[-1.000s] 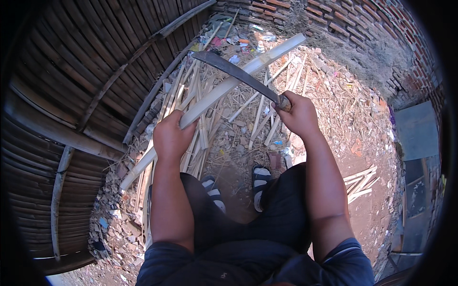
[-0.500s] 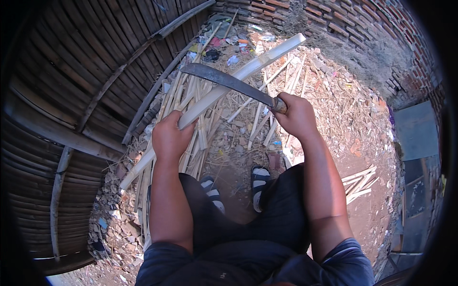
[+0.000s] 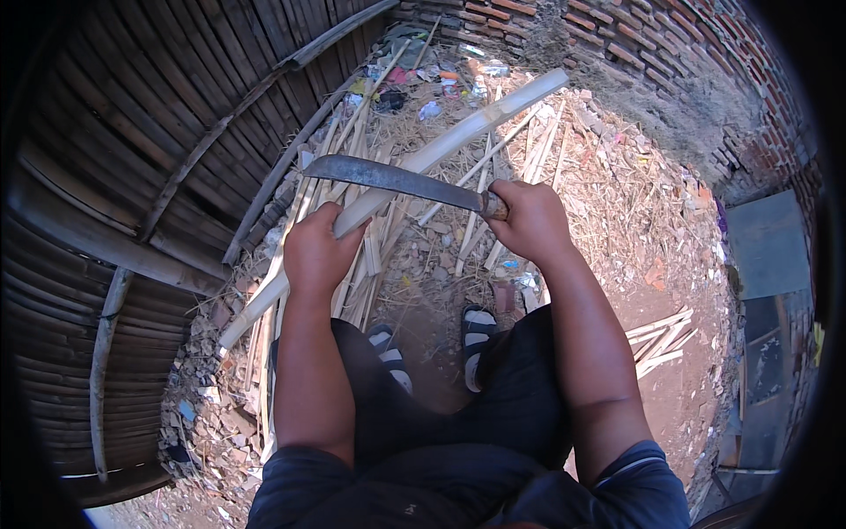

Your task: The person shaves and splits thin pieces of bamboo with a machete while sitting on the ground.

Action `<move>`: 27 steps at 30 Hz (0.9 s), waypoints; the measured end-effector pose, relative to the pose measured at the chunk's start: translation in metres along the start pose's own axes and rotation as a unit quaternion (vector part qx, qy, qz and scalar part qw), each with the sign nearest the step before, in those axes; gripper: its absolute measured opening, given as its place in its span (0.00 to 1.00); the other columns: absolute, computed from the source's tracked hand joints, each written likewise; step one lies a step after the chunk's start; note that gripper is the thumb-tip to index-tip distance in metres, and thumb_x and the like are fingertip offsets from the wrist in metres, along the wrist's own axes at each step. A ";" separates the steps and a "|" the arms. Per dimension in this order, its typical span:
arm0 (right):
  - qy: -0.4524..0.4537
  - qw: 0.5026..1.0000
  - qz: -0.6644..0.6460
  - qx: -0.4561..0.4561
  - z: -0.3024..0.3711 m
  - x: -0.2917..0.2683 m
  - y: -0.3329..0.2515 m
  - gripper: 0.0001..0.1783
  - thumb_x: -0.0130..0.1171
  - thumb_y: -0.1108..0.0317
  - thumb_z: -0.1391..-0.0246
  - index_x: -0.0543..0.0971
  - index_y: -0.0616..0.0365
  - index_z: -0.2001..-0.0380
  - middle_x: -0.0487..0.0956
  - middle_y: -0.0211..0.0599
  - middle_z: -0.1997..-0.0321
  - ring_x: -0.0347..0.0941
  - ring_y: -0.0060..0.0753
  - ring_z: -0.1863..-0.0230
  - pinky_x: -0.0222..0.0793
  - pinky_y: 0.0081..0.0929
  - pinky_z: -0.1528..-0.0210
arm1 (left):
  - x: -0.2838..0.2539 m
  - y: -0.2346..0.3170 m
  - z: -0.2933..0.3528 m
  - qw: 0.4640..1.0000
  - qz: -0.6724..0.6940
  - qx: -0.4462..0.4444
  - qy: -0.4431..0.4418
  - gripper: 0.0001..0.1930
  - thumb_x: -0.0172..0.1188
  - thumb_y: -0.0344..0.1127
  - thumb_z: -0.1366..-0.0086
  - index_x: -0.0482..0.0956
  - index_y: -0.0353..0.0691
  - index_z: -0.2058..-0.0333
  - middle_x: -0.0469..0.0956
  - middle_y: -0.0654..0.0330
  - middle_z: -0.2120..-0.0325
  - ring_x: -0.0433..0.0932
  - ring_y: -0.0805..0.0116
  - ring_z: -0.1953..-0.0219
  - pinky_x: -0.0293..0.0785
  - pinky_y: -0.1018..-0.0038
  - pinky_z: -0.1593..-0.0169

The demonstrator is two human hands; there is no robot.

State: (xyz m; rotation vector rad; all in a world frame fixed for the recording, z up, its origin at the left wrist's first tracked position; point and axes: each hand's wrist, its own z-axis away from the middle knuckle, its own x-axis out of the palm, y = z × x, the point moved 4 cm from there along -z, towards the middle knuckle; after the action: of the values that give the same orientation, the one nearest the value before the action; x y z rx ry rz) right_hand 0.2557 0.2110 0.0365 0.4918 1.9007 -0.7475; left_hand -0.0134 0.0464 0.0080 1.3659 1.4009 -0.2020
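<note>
My left hand (image 3: 315,251) is wrapped round a long split bamboo strip (image 3: 454,137), pale on its upper face. The strip runs slantwise from low on the left, through my fist, up to the far right. In my right hand (image 3: 530,220) is the wooden handle of a machete (image 3: 392,178), its dark blade pointing left with a curved tip. The blade crosses over the strip just beyond my left hand; I cannot tell whether it touches.
Several thin bamboo strips (image 3: 373,242) lie on the littered ground beneath. A small bundle of cut strips (image 3: 661,339) rests at the right. A slatted bamboo wall (image 3: 123,132) stands on the left, a brick wall (image 3: 634,44) at the back right. My sandalled feet (image 3: 477,344) are below.
My right hand has drawn the machete left and nearer, so the blade crosses the strip closer to my left hand. The strip has shifted only slightly.
</note>
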 end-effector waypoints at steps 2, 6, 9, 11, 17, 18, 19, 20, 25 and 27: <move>0.006 1.000 -0.004 0.014 -0.003 -0.004 0.000 0.20 0.74 0.62 0.51 0.85 0.50 0.54 0.86 0.44 0.65 0.84 0.55 0.61 0.80 0.50 0.57 | -0.002 -0.003 0.000 1.000 0.001 -0.001 0.000 0.21 0.79 0.51 0.41 0.87 0.41 0.60 0.87 0.48 0.71 0.87 0.45 0.67 0.81 0.56 0.62; 0.061 0.991 -0.038 0.111 -0.003 -0.006 0.029 0.18 0.74 0.56 0.46 0.86 0.51 0.55 0.87 0.46 0.63 0.85 0.57 0.59 0.80 0.49 0.56 | -0.004 -0.001 -0.002 1.000 0.005 -0.010 -0.013 0.22 0.78 0.52 0.41 0.87 0.40 0.59 0.87 0.48 0.71 0.87 0.46 0.67 0.81 0.56 0.61; 0.017 0.989 -0.067 0.132 -0.001 -0.006 0.028 0.19 0.74 0.54 0.44 0.85 0.52 0.55 0.87 0.47 0.62 0.85 0.58 0.58 0.79 0.50 0.56 | -0.001 0.004 -0.003 0.998 0.013 -0.037 -0.046 0.22 0.78 0.52 0.41 0.87 0.40 0.60 0.86 0.48 0.71 0.87 0.46 0.67 0.81 0.56 0.61; 0.004 0.994 -0.065 0.084 0.000 0.002 0.023 0.19 0.75 0.55 0.45 0.85 0.52 0.54 0.86 0.48 0.65 0.84 0.58 0.60 0.78 0.50 0.57 | 0.003 0.007 -0.002 0.997 0.028 -0.046 -0.058 0.21 0.79 0.50 0.41 0.87 0.38 0.60 0.87 0.48 0.71 0.87 0.48 0.68 0.81 0.57 0.61; -0.010 0.999 -0.011 -0.034 -0.002 0.006 -0.014 0.18 0.75 0.61 0.50 0.85 0.53 0.57 0.84 0.48 0.67 0.83 0.59 0.61 0.78 0.51 0.57 | 0.008 -0.001 0.001 0.999 0.039 0.013 -0.022 0.21 0.78 0.52 0.41 0.87 0.39 0.62 0.86 0.48 0.72 0.87 0.46 0.68 0.81 0.56 0.62; -0.006 0.999 -0.029 -0.012 -0.003 0.005 -0.011 0.17 0.75 0.61 0.50 0.85 0.53 0.57 0.85 0.49 0.67 0.84 0.59 0.61 0.78 0.51 0.57 | 0.006 -0.001 0.001 0.999 0.030 0.004 -0.028 0.21 0.79 0.52 0.41 0.87 0.39 0.62 0.86 0.48 0.72 0.87 0.46 0.68 0.81 0.55 0.62; -0.002 0.999 -0.045 0.010 -0.004 0.001 -0.003 0.17 0.75 0.61 0.49 0.85 0.53 0.57 0.85 0.49 0.67 0.84 0.59 0.61 0.78 0.51 0.57 | 0.004 0.000 0.001 0.999 0.024 -0.005 -0.033 0.21 0.79 0.52 0.41 0.87 0.39 0.62 0.86 0.48 0.72 0.87 0.46 0.68 0.81 0.55 0.62; 0.002 0.998 -0.061 0.031 -0.005 -0.004 0.003 0.16 0.75 0.61 0.49 0.85 0.53 0.58 0.86 0.49 0.66 0.84 0.59 0.61 0.79 0.51 0.57 | 0.004 0.000 0.000 0.999 0.022 -0.003 -0.032 0.21 0.79 0.52 0.41 0.87 0.39 0.62 0.86 0.48 0.72 0.86 0.46 0.68 0.81 0.55 0.62; 0.066 0.990 -0.047 0.113 0.002 -0.017 0.030 0.17 0.74 0.62 0.48 0.87 0.52 0.55 0.87 0.51 0.64 0.84 0.60 0.59 0.79 0.50 0.57 | 0.005 0.007 -0.002 0.998 0.028 -0.020 -0.050 0.21 0.78 0.52 0.41 0.87 0.39 0.63 0.86 0.48 0.72 0.86 0.45 0.68 0.81 0.55 0.62; 0.055 0.993 -0.056 0.084 0.006 -0.009 0.034 0.16 0.74 0.62 0.48 0.86 0.52 0.56 0.87 0.50 0.64 0.84 0.59 0.60 0.79 0.51 0.57 | 0.010 0.009 -0.001 0.998 0.047 -0.009 -0.043 0.20 0.80 0.48 0.41 0.87 0.36 0.62 0.86 0.47 0.73 0.87 0.50 0.70 0.80 0.59 0.63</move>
State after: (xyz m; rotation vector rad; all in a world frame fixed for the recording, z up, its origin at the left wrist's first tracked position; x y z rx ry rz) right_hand 0.2841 0.2315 0.0330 0.5438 1.9896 -0.9762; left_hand -0.0043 0.0561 0.0062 1.3896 1.2607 -0.1832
